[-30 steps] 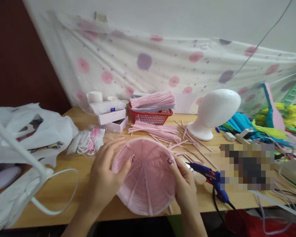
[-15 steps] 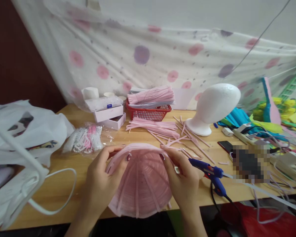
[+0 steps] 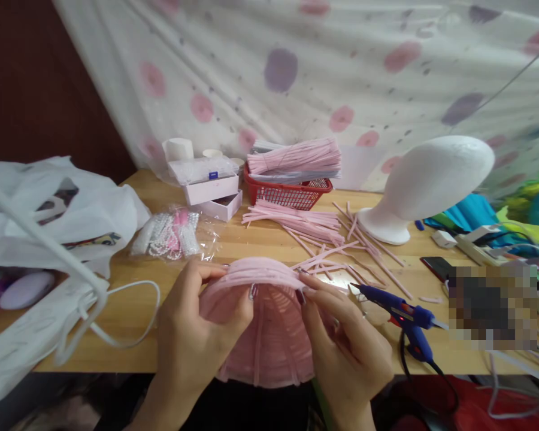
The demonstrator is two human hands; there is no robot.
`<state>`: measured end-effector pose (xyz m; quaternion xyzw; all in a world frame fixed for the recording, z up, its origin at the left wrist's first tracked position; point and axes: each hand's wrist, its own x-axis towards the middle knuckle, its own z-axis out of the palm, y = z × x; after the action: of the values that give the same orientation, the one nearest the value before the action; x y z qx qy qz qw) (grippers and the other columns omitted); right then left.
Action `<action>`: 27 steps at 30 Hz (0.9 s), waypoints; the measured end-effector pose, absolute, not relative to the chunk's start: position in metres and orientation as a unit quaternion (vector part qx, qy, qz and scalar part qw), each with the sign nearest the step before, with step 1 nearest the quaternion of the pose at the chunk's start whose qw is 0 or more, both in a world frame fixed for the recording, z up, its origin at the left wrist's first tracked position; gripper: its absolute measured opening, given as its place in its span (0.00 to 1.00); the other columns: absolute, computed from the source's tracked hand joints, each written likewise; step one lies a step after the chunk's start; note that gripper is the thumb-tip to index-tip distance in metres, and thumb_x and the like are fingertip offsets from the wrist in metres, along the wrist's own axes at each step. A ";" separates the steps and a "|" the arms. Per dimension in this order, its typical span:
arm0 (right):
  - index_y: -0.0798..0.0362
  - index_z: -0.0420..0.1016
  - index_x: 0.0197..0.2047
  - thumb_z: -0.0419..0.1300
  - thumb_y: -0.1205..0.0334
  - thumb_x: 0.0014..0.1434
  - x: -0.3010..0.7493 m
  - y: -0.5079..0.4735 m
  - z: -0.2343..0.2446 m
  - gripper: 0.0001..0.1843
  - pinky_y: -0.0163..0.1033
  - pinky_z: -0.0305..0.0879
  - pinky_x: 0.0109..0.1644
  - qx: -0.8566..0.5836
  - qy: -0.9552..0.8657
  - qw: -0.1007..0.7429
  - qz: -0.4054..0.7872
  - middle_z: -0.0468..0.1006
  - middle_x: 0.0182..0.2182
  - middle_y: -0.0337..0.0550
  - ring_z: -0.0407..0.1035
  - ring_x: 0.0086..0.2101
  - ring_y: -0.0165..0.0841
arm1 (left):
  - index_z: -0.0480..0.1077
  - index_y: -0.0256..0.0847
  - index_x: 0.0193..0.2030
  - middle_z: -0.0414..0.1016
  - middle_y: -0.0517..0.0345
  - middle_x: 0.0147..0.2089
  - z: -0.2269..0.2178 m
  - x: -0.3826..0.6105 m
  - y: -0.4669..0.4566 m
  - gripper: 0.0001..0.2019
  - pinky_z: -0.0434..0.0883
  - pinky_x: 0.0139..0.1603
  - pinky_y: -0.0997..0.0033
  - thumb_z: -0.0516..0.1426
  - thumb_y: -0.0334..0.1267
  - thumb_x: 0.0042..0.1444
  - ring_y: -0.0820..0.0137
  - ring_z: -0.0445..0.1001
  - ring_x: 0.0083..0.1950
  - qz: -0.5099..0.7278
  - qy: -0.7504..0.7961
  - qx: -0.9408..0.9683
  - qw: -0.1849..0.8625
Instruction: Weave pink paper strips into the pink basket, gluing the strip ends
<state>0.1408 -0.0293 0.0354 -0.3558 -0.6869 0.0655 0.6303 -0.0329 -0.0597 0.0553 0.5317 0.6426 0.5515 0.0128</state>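
A pink, ribbed, dome-shaped hat [image 3: 269, 341] built up from thin strips is held between my hands, its hollow inside facing me. My left hand [image 3: 197, 323] grips the rim at the left, thumb inside and fingers outside. On the right, my right hand [image 3: 341, 335] pinches the same rim between thumb and fingertips. Any loose strip end under these fingertips is too small to make out. Just right of my right hand, a blue glue gun [image 3: 397, 308] rests at the table edge with its nozzle pointing left.
Loose pink strips [image 3: 296, 221] lie behind the hat, before a red basket [image 3: 287, 193] of strip bundles. A white foam head [image 3: 435, 179] stands back right. Bagged beads [image 3: 173, 233], white boxes [image 3: 211, 190] and a white lamp arm [image 3: 49, 233] are left; a phone [image 3: 435, 269] is right.
My view has shifted, so the table's things appear displaced. The hat has tipped, showing more of its far outer rim. My right hand has turned, its fingertips now pinching the rim.
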 end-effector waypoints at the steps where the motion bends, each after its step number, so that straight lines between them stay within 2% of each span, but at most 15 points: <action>1: 0.47 0.83 0.48 0.68 0.80 0.59 0.141 -0.029 0.036 0.20 0.42 0.83 0.50 -0.353 -0.686 0.633 0.066 0.89 0.47 0.41 0.85 0.44 0.37 | 0.71 0.45 0.41 0.79 0.59 0.40 0.055 -0.032 -0.060 0.09 0.77 0.44 0.65 0.63 0.45 0.59 0.66 0.78 0.41 0.554 0.641 0.530 0.018; 5: 0.47 0.84 0.48 0.68 0.81 0.58 0.144 -0.027 0.034 0.21 0.42 0.83 0.48 -0.353 -0.692 0.628 0.054 0.89 0.47 0.41 0.86 0.43 0.37 | 0.71 0.45 0.41 0.79 0.59 0.41 0.056 -0.029 -0.063 0.10 0.76 0.45 0.65 0.62 0.47 0.60 0.66 0.78 0.43 0.559 0.639 0.526 0.032; 12: 0.47 0.84 0.49 0.69 0.82 0.56 0.148 -0.027 0.031 0.23 0.42 0.82 0.47 -0.342 -0.698 0.627 0.040 0.89 0.48 0.41 0.85 0.43 0.38 | 0.71 0.45 0.41 0.79 0.59 0.40 0.054 -0.029 -0.064 0.07 0.77 0.45 0.65 0.62 0.44 0.61 0.65 0.80 0.43 0.554 0.650 0.520 0.018; 17: 0.47 0.84 0.48 0.69 0.80 0.57 0.148 -0.029 0.031 0.21 0.43 0.83 0.44 -0.347 -0.698 0.626 0.027 0.89 0.47 0.42 0.86 0.41 0.39 | 0.71 0.45 0.41 0.79 0.59 0.40 0.052 -0.030 -0.063 0.08 0.77 0.43 0.66 0.63 0.43 0.60 0.66 0.80 0.42 0.549 0.640 0.537 0.010; 23: 0.46 0.84 0.48 0.69 0.79 0.59 0.147 -0.030 0.033 0.19 0.42 0.84 0.42 -0.359 -0.686 0.632 0.027 0.89 0.46 0.41 0.86 0.40 0.39 | 0.71 0.45 0.43 0.78 0.57 0.43 0.058 -0.026 -0.067 0.06 0.77 0.47 0.65 0.60 0.42 0.61 0.65 0.79 0.46 0.562 0.633 0.529 0.058; 27: 0.44 0.84 0.48 0.70 0.78 0.59 0.147 -0.030 0.032 0.20 0.44 0.85 0.42 -0.362 -0.684 0.633 0.026 0.90 0.45 0.40 0.86 0.39 0.40 | 0.71 0.45 0.42 0.78 0.59 0.42 0.060 -0.025 -0.069 0.04 0.75 0.46 0.66 0.60 0.39 0.62 0.67 0.77 0.43 0.563 0.638 0.521 0.071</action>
<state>0.1470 -0.0299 0.0323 -0.3619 -0.6837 0.0263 0.6332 -0.0250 -0.0694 0.0599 0.5209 0.6377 0.5630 0.0708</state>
